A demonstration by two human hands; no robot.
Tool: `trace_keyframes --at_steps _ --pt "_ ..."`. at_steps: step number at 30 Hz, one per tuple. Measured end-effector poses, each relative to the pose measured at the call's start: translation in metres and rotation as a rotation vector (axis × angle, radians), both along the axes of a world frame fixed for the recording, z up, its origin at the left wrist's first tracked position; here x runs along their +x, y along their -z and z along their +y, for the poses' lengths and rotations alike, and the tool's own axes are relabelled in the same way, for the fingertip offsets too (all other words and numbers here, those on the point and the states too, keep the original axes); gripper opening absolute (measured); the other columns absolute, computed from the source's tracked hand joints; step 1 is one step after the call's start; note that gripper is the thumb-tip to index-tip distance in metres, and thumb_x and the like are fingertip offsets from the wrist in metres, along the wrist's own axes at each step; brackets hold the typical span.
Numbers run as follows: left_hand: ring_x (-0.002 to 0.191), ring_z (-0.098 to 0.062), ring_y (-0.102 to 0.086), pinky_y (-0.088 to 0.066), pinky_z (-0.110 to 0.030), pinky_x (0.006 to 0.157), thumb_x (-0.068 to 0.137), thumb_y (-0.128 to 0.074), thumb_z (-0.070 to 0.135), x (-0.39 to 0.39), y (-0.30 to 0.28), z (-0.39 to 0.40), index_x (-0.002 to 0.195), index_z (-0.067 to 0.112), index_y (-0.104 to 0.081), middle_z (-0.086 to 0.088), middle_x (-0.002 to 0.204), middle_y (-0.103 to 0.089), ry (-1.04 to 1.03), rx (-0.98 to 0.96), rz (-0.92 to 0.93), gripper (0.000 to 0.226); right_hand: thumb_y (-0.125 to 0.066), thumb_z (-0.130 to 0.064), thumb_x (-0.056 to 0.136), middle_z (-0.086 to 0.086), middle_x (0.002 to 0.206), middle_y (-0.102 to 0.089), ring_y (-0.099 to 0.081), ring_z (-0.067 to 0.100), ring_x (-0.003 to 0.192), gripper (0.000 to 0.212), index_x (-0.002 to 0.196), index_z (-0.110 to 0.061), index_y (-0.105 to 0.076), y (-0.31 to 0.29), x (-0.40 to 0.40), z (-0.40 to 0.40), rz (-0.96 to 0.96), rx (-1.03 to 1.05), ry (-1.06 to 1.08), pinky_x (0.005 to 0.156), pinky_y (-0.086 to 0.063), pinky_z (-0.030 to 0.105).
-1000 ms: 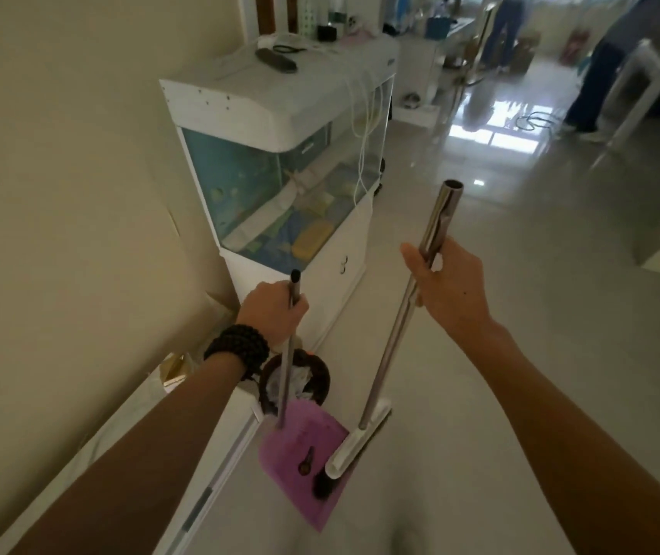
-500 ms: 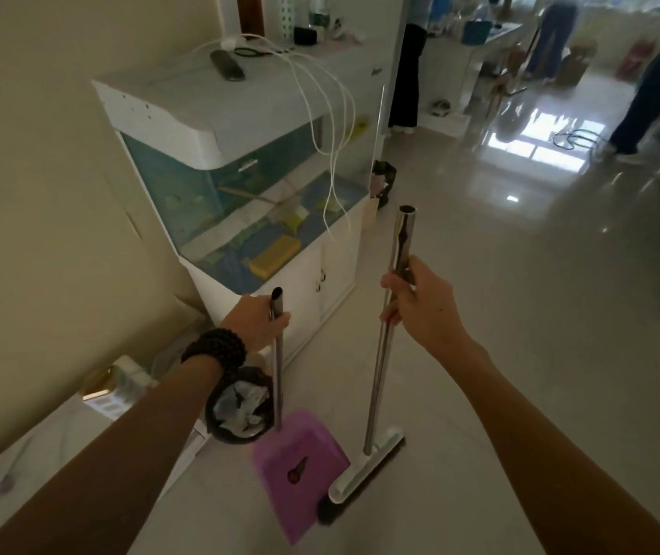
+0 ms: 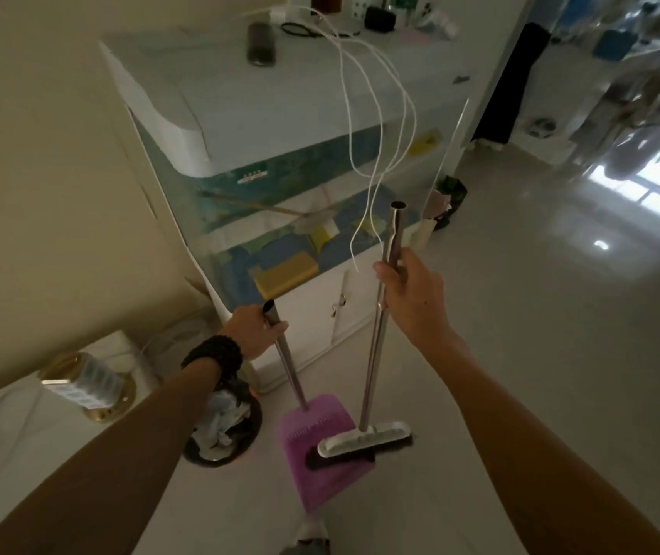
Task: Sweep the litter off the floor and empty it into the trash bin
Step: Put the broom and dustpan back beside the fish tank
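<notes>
My left hand [image 3: 252, 334] grips the top of the metal handle of a purple dustpan [image 3: 320, 470], which rests on the pale floor in front of me. My right hand [image 3: 408, 290] holds the long metal pole of a broom [image 3: 376, 354]. The broom's white head with dark bristles [image 3: 364, 442] lies across the pan's upper part. A small dark round trash bin [image 3: 224, 430] holding crumpled paper stands on the floor just left of the dustpan, partly behind my left forearm.
A white fish tank on a cabinet [image 3: 280, 186] stands ahead against the wall, with white cables [image 3: 384, 126] hanging over it. A low white table with a gold-based ornament [image 3: 88, 382] is at the left. Shiny open floor [image 3: 560, 314] stretches right.
The view has drawn closer to the tank and bin. The broom head has swung round and now lies across the dustpan. Both hands keep their grips.
</notes>
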State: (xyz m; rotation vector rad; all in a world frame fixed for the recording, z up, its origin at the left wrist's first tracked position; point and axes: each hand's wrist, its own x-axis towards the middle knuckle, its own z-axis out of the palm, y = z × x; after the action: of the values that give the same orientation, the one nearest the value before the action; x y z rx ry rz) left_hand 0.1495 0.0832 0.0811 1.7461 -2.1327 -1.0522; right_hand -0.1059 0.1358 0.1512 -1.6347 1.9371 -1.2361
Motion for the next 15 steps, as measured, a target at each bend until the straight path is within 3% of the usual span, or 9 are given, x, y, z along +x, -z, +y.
trace_keyframes --at_steps 4,8,9,12,15 --pt "0.085 -0.032 -0.068 -0.055 -0.042 0.08 0.1 -0.056 0.036 -0.026 0.01 -0.03 0.087 0.003 -0.071 -0.019 0.091 -0.073 -0.054 0.044 -0.031 0.038 -0.059 -0.039 0.096 0.002 0.073 -0.073 -0.07 0.014 0.061 0.028 0.105 -0.013 -0.064 0.02 -0.024 -0.054 -0.011 0.002 -0.059 0.06 -0.059 0.034" --pt "0.081 -0.035 -0.064 -0.052 -0.041 0.073 0.097 -0.061 0.03 -0.05 0.029 -0.053 0.07 0.015 -0.053 -0.016 0.081 -0.065 -0.205 0.035 -0.033 0.032 -0.062 -0.037 0.095 0.003 0.067 -0.072 -0.07 0.013 0.055 0.028 0.102 -0.01 -0.065 0.046 -0.03 -0.104 -0.037 0.069 -0.192 0.051 -0.048 0.009" --pt "0.079 -0.034 -0.062 -0.05 -0.039 0.072 0.096 -0.062 0.028 -0.058 0.036 -0.058 0.072 0.012 -0.053 -0.014 0.079 -0.062 -0.256 0.04 -0.019 0.03 -0.062 -0.037 0.095 0.005 0.066 -0.072 -0.07 0.015 0.055 0.028 0.1 -0.01 -0.065 0.054 -0.031 -0.118 -0.041 0.078 -0.231 0.05 -0.049 0.011" --pt "0.078 -0.029 -0.058 -0.045 -0.034 0.069 0.094 -0.064 0.026 -0.074 0.054 -0.066 0.08 0.009 -0.055 -0.011 0.081 -0.06 -0.359 0.063 -0.015 0.024 -0.061 -0.04 0.095 0.006 0.065 -0.071 -0.07 0.021 0.055 0.03 0.095 -0.011 -0.064 0.084 -0.033 -0.149 -0.035 0.078 -0.303 0.058 -0.058 0.038" --pt "0.081 -0.029 -0.062 -0.043 -0.03 0.07 0.093 -0.065 0.028 -0.089 0.085 -0.082 0.085 0.013 -0.058 -0.011 0.086 -0.066 -0.518 0.061 -0.031 0.018 -0.059 -0.045 0.094 0.005 0.061 -0.07 -0.069 0.02 0.053 0.032 0.091 -0.013 -0.063 0.122 -0.04 -0.187 -0.018 0.139 -0.385 0.056 -0.057 0.045"
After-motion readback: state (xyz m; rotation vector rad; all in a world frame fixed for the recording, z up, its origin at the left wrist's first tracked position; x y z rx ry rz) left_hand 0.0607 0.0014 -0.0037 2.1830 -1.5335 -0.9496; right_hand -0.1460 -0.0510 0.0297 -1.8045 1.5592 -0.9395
